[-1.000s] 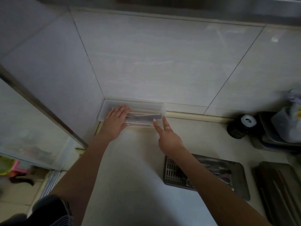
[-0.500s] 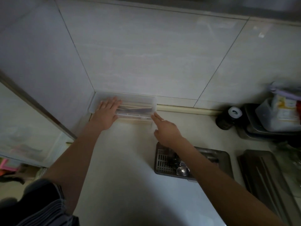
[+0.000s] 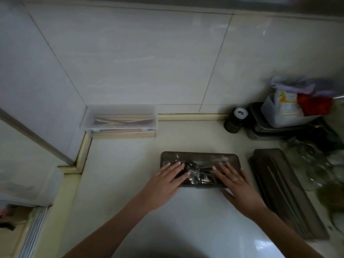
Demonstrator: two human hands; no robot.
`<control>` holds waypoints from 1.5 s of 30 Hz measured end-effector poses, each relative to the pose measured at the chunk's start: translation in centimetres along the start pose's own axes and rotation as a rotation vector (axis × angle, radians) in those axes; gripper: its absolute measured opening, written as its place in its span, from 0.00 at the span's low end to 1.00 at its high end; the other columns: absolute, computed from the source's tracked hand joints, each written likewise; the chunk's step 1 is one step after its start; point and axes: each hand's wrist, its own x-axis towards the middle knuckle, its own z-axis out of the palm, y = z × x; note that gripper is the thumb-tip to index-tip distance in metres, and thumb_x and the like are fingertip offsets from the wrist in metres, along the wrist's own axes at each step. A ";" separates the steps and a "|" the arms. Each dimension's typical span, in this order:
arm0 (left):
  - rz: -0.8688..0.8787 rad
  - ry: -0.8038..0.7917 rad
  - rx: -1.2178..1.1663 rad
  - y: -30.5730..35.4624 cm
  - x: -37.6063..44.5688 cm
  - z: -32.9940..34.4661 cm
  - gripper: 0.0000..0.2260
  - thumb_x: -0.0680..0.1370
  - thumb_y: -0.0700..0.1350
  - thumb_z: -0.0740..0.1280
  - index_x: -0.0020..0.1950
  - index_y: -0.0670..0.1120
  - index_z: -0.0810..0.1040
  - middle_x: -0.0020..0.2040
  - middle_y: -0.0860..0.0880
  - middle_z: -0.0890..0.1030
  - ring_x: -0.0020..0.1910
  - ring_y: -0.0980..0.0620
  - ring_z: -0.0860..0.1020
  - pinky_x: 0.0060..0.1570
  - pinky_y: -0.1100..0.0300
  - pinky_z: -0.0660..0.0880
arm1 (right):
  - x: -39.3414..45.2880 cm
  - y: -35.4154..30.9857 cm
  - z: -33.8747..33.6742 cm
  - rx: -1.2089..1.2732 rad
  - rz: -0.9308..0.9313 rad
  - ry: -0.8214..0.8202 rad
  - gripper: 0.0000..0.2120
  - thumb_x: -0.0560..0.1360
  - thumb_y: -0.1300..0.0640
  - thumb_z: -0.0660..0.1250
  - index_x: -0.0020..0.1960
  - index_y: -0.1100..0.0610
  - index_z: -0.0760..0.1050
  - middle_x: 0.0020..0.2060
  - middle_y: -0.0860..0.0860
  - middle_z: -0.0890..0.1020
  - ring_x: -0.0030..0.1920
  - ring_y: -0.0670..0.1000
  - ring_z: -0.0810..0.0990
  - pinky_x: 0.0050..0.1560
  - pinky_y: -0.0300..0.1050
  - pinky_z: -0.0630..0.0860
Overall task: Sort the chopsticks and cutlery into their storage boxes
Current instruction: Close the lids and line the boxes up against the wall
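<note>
Clear plastic box (image 3: 119, 118), upper left of centre, tucked in the wall corner; holds wooden chopsticks (image 3: 122, 120), lid on, apparently sorted. Left hand (image 3: 165, 180), centre frame: fingers straight, flat on the dark cutlery box (image 3: 200, 158), likely to press or steady its lid. Right hand (image 3: 233, 180), same pose on the box's right half. Dark tray (image 3: 286, 192), right, on the table (image 3: 119, 183); jars beyond

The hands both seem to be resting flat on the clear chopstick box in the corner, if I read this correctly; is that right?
Not quite. In the head view the left hand and right hand rest flat on the dark cutlery box nearer the person; the clear chopstick box in the corner is untouched.
</note>
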 end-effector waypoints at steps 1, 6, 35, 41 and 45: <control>-0.011 0.009 0.023 0.0 0.4 0.2 0.23 0.76 0.46 0.58 0.72 0.49 0.66 0.71 0.45 0.69 0.71 0.47 0.65 0.70 0.50 0.62 | 0.1 0.0 0.2 -0.016 0.027 0.007 0.35 0.81 0.48 0.53 0.70 0.33 0.28 0.75 0.42 0.39 0.74 0.44 0.32 0.73 0.49 0.33; -0.098 -0.029 0.095 -1.3 4.0 -0.2 0.38 0.61 0.33 0.74 0.70 0.46 0.67 0.68 0.42 0.72 0.67 0.43 0.70 0.65 0.46 0.66 | 3.2 -0.4 -0.6 0.055 0.144 0.075 0.41 0.79 0.66 0.56 0.72 0.34 0.34 0.76 0.44 0.41 0.75 0.49 0.33 0.73 0.57 0.36; -0.566 -0.238 0.240 -7.2 14.9 -3.4 0.32 0.78 0.38 0.59 0.76 0.41 0.44 0.77 0.43 0.51 0.75 0.44 0.50 0.73 0.50 0.52 | 17.9 0.8 -7.7 0.125 0.240 -0.154 0.41 0.76 0.68 0.57 0.76 0.40 0.40 0.77 0.49 0.41 0.77 0.51 0.41 0.73 0.62 0.42; -0.687 -0.409 0.361 -4.2 16.4 -4.3 0.32 0.78 0.44 0.57 0.74 0.35 0.42 0.76 0.39 0.47 0.75 0.41 0.46 0.71 0.41 0.44 | 6.8 1.5 -5.2 0.227 0.432 0.183 0.32 0.79 0.55 0.56 0.78 0.50 0.43 0.77 0.49 0.49 0.77 0.49 0.45 0.74 0.59 0.40; -0.406 -0.134 0.236 0.5 16.1 -2.4 0.39 0.74 0.43 0.65 0.76 0.42 0.43 0.76 0.40 0.43 0.75 0.44 0.42 0.72 0.43 0.42 | -2.5 3.8 -3.0 0.277 0.757 0.325 0.36 0.77 0.43 0.59 0.78 0.47 0.44 0.77 0.47 0.47 0.77 0.49 0.41 0.71 0.66 0.38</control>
